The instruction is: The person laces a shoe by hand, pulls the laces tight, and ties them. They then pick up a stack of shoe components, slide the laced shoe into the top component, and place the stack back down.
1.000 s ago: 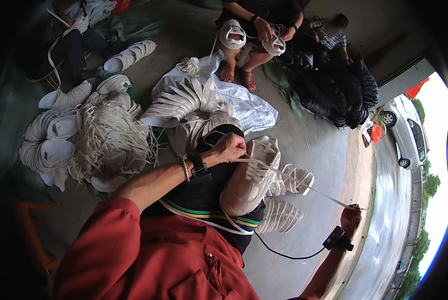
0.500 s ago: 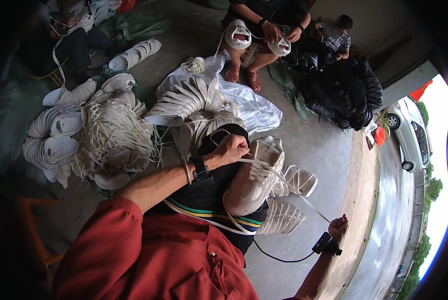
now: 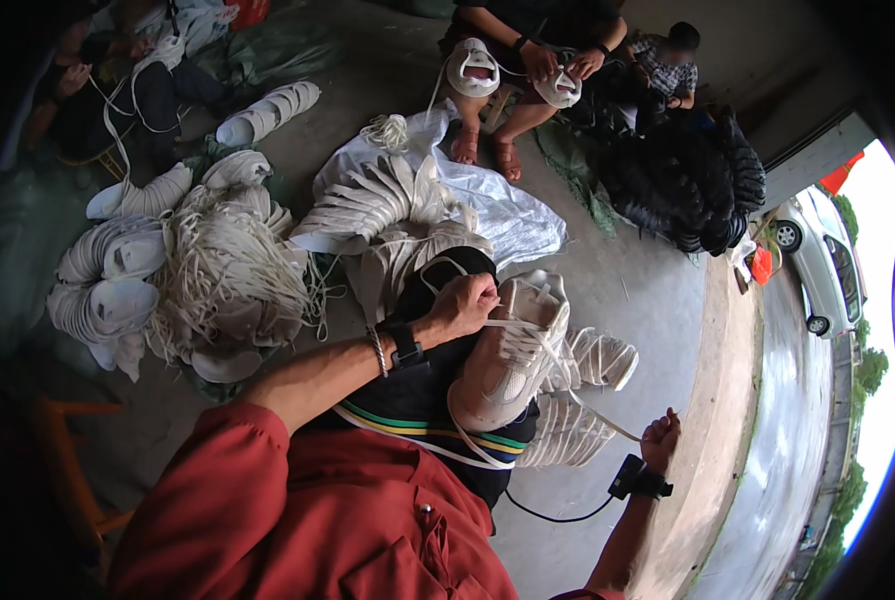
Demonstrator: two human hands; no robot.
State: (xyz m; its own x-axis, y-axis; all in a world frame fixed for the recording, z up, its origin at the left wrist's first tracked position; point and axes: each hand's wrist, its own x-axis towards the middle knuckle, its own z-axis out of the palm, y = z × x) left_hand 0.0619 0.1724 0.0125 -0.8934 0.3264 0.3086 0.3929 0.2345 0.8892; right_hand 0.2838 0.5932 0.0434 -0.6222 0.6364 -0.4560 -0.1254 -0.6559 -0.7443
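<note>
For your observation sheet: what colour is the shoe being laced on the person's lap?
The shoe is off-white with matching pale laces, seen best in the head view.

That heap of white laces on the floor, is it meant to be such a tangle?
The loose laces lie in a knotted heap over stacked white shoes. On the lap, the shoe is half laced, with one lace pulled out sideways.
</note>
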